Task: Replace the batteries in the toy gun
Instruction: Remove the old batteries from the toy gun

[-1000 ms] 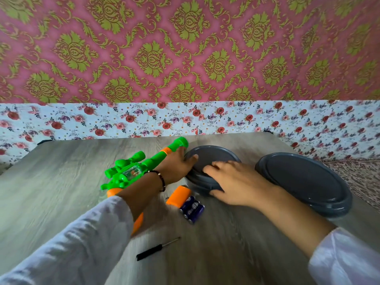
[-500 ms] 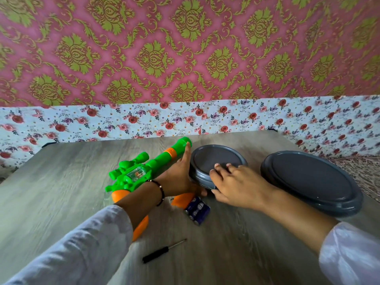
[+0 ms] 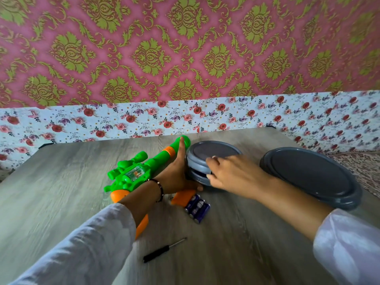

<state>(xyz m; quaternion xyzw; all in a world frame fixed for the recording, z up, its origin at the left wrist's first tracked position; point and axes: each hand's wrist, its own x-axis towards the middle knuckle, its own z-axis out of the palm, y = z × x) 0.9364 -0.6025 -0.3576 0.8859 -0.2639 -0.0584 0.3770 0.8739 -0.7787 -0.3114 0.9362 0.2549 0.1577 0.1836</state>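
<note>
A green and orange toy gun (image 3: 133,173) lies on the wooden table (image 3: 61,192), partly under my left forearm. An orange battery cover (image 3: 183,197) and a pack of purple batteries (image 3: 197,207) lie just right of it. A black screwdriver (image 3: 162,250) lies nearer to me. My left hand (image 3: 176,173) presses straight fingers against the left side of a small grey dish (image 3: 198,177), thumb along its near edge. My right hand (image 3: 232,173) grips the rim of a second small grey dish (image 3: 213,150), tilted just above the first.
A larger grey plate (image 3: 308,175) lies upside down at the right, near the table's edge. A flowered wall covering (image 3: 144,120) runs along the table's far edge. Bare wood stretches to the left of the gun.
My right hand shifted from lying flat on the small dishes to gripping the upper one's rim, and that dish has risen off the lower one. My left fingers straightened against the side.
</note>
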